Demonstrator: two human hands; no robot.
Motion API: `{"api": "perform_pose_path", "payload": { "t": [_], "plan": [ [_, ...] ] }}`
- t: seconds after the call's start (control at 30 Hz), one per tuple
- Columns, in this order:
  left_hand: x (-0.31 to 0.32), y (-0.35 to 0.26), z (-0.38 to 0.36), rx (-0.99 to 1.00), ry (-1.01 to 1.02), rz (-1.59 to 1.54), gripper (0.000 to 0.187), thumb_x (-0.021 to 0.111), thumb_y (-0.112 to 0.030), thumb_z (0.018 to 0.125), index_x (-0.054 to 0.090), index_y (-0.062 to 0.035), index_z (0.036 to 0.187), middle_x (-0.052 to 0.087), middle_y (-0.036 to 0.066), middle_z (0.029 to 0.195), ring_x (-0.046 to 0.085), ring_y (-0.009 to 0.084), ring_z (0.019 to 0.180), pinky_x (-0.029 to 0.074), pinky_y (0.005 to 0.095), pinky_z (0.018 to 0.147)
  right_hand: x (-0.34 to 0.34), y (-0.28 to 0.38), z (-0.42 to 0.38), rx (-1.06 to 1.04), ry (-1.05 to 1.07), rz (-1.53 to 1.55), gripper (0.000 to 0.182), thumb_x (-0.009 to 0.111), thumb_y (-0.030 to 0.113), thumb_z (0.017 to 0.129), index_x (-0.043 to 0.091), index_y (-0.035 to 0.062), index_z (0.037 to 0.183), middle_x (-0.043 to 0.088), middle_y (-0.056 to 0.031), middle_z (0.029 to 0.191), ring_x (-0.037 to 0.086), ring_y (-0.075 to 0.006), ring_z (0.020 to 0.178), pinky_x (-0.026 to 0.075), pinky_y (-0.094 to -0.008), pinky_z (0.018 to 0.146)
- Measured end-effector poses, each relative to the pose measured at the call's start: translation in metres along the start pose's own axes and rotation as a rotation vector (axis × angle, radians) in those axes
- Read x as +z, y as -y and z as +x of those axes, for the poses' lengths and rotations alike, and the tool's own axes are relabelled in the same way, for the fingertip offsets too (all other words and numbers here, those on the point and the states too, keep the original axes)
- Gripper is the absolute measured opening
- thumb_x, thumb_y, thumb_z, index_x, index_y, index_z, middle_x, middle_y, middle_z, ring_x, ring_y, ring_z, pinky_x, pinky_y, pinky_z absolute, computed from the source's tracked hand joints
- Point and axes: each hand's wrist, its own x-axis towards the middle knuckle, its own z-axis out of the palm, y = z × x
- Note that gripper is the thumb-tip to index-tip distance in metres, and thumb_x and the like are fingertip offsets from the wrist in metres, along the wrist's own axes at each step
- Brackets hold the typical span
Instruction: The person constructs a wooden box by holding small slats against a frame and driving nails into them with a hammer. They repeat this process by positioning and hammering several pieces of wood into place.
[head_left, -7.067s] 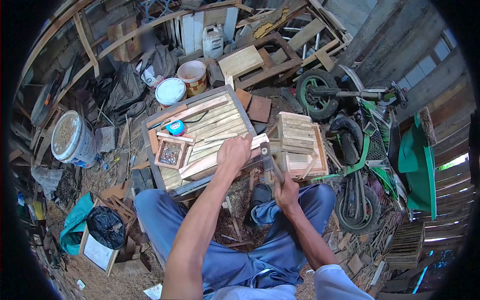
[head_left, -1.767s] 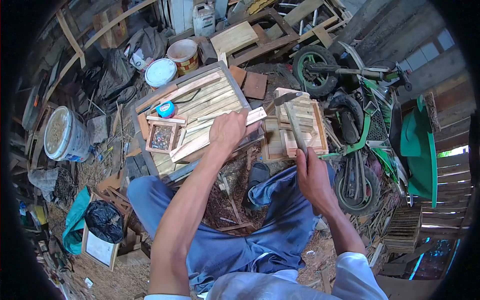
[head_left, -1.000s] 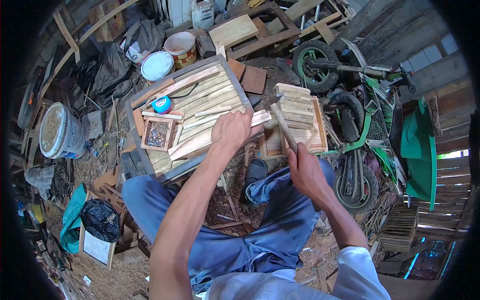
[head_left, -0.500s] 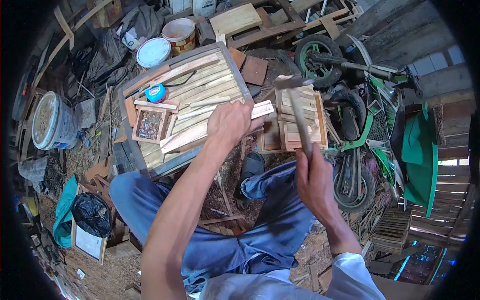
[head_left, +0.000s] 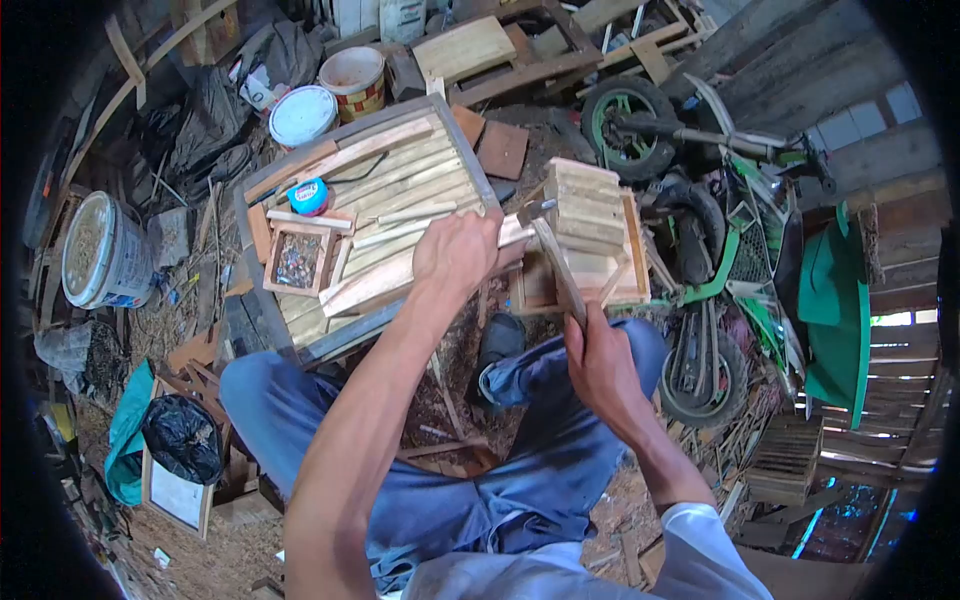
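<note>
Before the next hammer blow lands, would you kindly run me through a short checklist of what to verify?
1. Right hand has a firm grip on the hammer handle: ok.
2. Left hand pins the wooden strip on the slatted work board: ok.
3. Hammer head sits at the strip's end, beside the left fingers: not ok, very close.
4. Nail position: cannot tell, too small.
5. Nail box within reach on the board: ok.

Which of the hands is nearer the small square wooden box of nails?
Left. The left hand rests just right of the small square wooden box of nails; the right hand grips the hammer farther right.
</note>
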Motion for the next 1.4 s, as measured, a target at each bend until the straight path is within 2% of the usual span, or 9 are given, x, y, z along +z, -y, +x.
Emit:
{"api": "perform_pose_path", "payload": {
  "t": [0.13,0.23,0.4,0.63,0.77,0.8,0.93,1.17,1.4],
  "plan": [
    [0.009,0.004,0.0,0.007,-0.014,0.007,0.05,0.06,-0.053,0.085,0.065,-0.0032,0.09,0.066,0.02,0.07,0.068,0.035,0.07,0.054,0.0428,0.065,-0.026,0.036,-0.006,0.025,-0.181,0.207,0.016,0.052,0.011,0.094,0.042,-0.0023,0.095,0.055,-0.0311,0.064,0.057,-0.0504,0.065,0.042,-0.054,0.052],
    [0.007,0.0,-0.003,-0.022,0.014,0.013,0.046,0.062,-0.049,0.084,0.065,-0.0033,0.09,0.068,0.018,0.072,0.069,0.0312,0.071,0.054,0.0394,0.068,-0.002,-0.001,0.001,0.022,-0.007,0.034,0.015,0.052,0.01,0.094,0.044,-0.0025,0.095,0.056,-0.0309,0.065,0.057,-0.0502,0.065,0.042,-0.0512,0.051],
    [0.002,-0.001,-0.002,-0.04,0.033,0.019,0.043,0.063,-0.047,0.084,0.065,-0.0042,0.09,0.068,0.017,0.073,0.069,0.0305,0.071,0.054,0.0378,0.07,-0.027,0.029,-0.003,0.02,-0.182,0.218,0.018,0.052,0.012,0.094,0.044,-0.0034,0.098,0.057,-0.0319,0.068,0.057,-0.0521,0.07,0.043,-0.0539,0.054],
    [0.005,0.002,-0.001,-0.025,-0.032,0.007,0.05,0.059,-0.053,0.086,0.063,-0.003,0.09,0.066,0.02,0.07,0.068,0.035,0.069,0.054,0.044,0.063,-0.019,0.013,0.003,0.147,-0.03,0.049,0.017,0.052,0.013,0.094,0.046,-0.0017,0.1,0.057,-0.032,0.069,0.057,-0.0518,0.072,0.043,-0.0549,0.056],
    [0.002,-0.004,-0.003,-0.055,0.027,0.023,0.042,0.063,-0.047,0.084,0.067,-0.0055,0.09,0.068,0.017,0.072,0.069,0.0319,0.07,0.055,0.0399,0.066,-0.013,0.017,-0.009,-0.006,-0.278,0.25,0.016,0.053,0.011,0.094,0.044,-0.0016,0.096,0.056,-0.0322,0.067,0.057,-0.0511,0.069,0.041,-0.0541,0.053],
    [0.005,-0.004,-0.006,-0.051,0.014,0.03,0.043,0.063,-0.048,0.084,0.066,-0.0053,0.09,0.068,0.017,0.071,0.069,0.0316,0.07,0.055,0.0399,0.066,-0.002,-0.003,-0.002,0.003,-0.094,0.111,0.015,0.053,0.011,0.094,0.044,-0.0014,0.096,0.056,-0.0321,0.067,0.057,-0.0513,0.067,0.041,-0.0546,0.053],
    [0.001,-0.001,-0.003,-0.043,-0.001,0.052,0.046,0.063,-0.049,0.083,0.065,-0.0042,0.091,0.068,0.017,0.071,0.069,0.0308,0.07,0.054,0.04,0.066,-0.017,0.008,0.0,0.041,-0.077,0.058,0.014,0.052,0.01,0.094,0.045,-0.001,0.097,0.056,-0.0314,0.067,0.056,-0.0517,0.066,0.041,-0.0546,0.053],
    [0.008,0.003,-0.002,-0.012,-0.02,0.053,0.049,0.063,-0.052,0.083,0.062,-0.0034,0.088,0.066,0.019,0.068,0.068,0.0332,0.066,0.055,0.0407,0.062,-0.047,0.03,-0.002,0.029,-0.219,0.27,0.012,0.053,0.01,0.095,0.05,-0.0012,0.098,0.055,-0.0236,0.062,0.061,-0.0431,0.06,0.043,-0.0428,0.05],
    [0.009,0.007,0.003,-0.036,-0.01,0.051,0.053,0.06,-0.055,0.084,0.064,-0.0023,0.087,0.066,0.021,0.069,0.068,0.035,0.067,0.054,0.0434,0.063,0.038,-0.015,0.012,-0.025,-0.321,0.502,0.017,0.052,0.015,0.096,0.051,-0.0017,0.098,0.058,-0.0202,0.07,0.059,-0.0317,0.059,0.045,-0.0407,0.055]
  ]
}}
